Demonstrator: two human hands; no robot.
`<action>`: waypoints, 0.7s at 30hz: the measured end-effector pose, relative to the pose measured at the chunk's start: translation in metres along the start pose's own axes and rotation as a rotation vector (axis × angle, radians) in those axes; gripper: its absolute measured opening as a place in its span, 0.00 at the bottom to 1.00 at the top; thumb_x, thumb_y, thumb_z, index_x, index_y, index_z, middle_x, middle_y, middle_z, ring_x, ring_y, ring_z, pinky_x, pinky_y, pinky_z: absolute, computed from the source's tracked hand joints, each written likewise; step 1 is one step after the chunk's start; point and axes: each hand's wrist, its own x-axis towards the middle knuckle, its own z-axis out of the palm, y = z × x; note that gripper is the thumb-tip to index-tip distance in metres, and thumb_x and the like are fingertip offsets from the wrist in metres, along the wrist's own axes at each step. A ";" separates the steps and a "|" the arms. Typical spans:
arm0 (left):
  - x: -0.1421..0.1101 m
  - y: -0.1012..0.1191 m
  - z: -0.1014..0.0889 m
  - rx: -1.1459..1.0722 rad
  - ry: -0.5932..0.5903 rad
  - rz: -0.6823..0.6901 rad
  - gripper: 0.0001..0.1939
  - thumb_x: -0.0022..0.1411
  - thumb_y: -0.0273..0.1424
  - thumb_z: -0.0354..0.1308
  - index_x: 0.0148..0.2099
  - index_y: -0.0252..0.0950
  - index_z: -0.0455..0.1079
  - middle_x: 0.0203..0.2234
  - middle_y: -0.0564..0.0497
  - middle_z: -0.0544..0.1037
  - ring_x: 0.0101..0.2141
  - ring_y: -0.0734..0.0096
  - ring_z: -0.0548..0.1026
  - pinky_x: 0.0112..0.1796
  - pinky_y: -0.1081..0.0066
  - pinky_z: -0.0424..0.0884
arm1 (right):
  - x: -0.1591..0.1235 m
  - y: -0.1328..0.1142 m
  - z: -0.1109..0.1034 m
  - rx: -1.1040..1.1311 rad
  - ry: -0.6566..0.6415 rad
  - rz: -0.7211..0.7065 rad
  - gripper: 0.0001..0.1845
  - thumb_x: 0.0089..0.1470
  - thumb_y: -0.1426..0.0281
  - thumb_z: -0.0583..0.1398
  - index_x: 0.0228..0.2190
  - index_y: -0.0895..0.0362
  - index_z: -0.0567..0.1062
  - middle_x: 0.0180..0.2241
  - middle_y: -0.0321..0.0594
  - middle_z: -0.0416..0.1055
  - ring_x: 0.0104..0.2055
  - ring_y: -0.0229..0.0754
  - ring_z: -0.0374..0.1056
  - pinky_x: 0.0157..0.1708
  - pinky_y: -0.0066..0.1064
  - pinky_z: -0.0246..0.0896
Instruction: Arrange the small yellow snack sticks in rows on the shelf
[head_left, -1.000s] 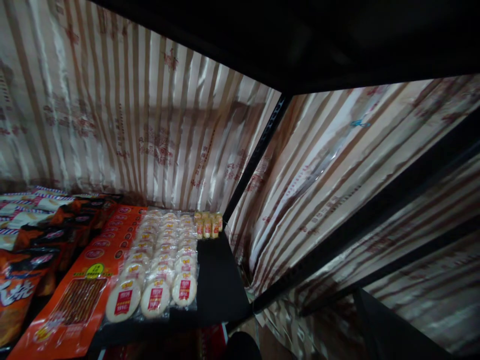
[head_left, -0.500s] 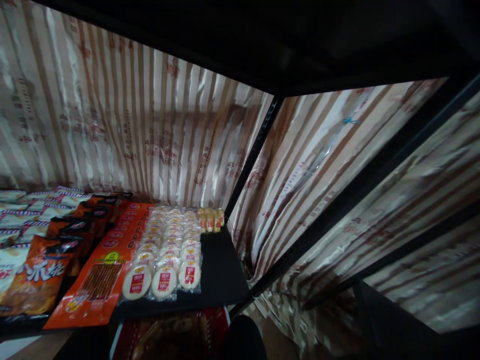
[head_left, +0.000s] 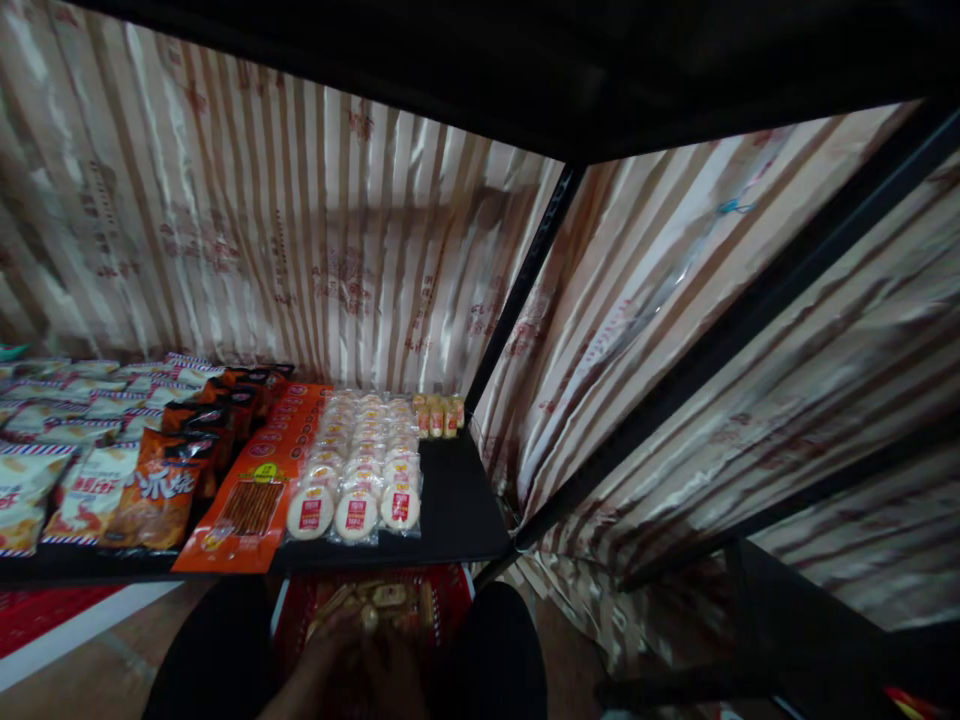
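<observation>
My left hand (head_left: pixel 334 640) and my right hand (head_left: pixel 391 660) are side by side inside a red box (head_left: pixel 463 590) between my knees, below the shelf edge. Both touch or hover just over small gold-wrapped snack packs (head_left: pixel 390 597) in the box. Dim light and blur hide how the fingers are set and whether they grip anything. Similar gold packs with red labels (head_left: pixel 437 418) stand in a small group at the shelf's back right corner. Left of them lie rows of round white crackers (head_left: pixel 356 512) in clear wrappers with red labels.
The black shelf (head_left: pixel 465 510) also bears orange packets of brown sticks (head_left: pixel 247 510), orange snack bags (head_left: pixel 154 500) and white snack bags (head_left: pixel 94 485). A slanting black post (head_left: pixel 525 285) marks the corner before striped sheeting (head_left: pixel 375 240). Another shelf (head_left: pixel 525 70) hangs overhead.
My view has tilted down and turned slightly left, so shelf goods appear higher and farther right. Both hands and my knees have come into view at the red box.
</observation>
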 end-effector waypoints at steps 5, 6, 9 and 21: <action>-0.017 0.006 0.006 -0.156 -0.099 0.022 0.28 0.29 0.35 0.70 0.37 0.35 0.70 0.31 0.48 0.78 0.37 0.58 0.76 0.40 0.64 0.68 | 0.000 -0.005 0.011 0.151 -0.054 -0.064 0.22 0.43 0.52 0.56 0.29 0.57 0.74 0.32 0.44 0.75 0.38 0.48 0.70 0.40 0.36 0.62; -0.022 0.009 0.009 -0.150 -0.112 0.030 0.27 0.30 0.36 0.70 0.37 0.35 0.70 0.30 0.48 0.78 0.36 0.59 0.76 0.40 0.64 0.69 | 0.000 -0.008 0.008 0.190 -0.050 -0.067 0.21 0.43 0.53 0.56 0.28 0.58 0.73 0.31 0.43 0.75 0.37 0.47 0.70 0.38 0.35 0.62; -0.032 0.016 0.013 -0.055 -0.081 0.061 0.27 0.32 0.37 0.68 0.39 0.35 0.71 0.30 0.48 0.78 0.36 0.60 0.76 0.39 0.65 0.69 | -0.001 -0.015 0.001 0.272 -0.062 -0.070 0.18 0.43 0.56 0.57 0.28 0.58 0.73 0.29 0.41 0.75 0.34 0.45 0.70 0.36 0.33 0.62; -0.050 0.025 0.025 0.113 -0.023 0.196 0.25 0.33 0.34 0.64 0.38 0.33 0.69 0.31 0.47 0.77 0.34 0.64 0.75 0.39 0.67 0.68 | -0.004 -0.028 -0.008 0.486 -0.073 0.009 0.14 0.41 0.58 0.59 0.25 0.55 0.73 0.25 0.37 0.73 0.31 0.43 0.69 0.32 0.33 0.62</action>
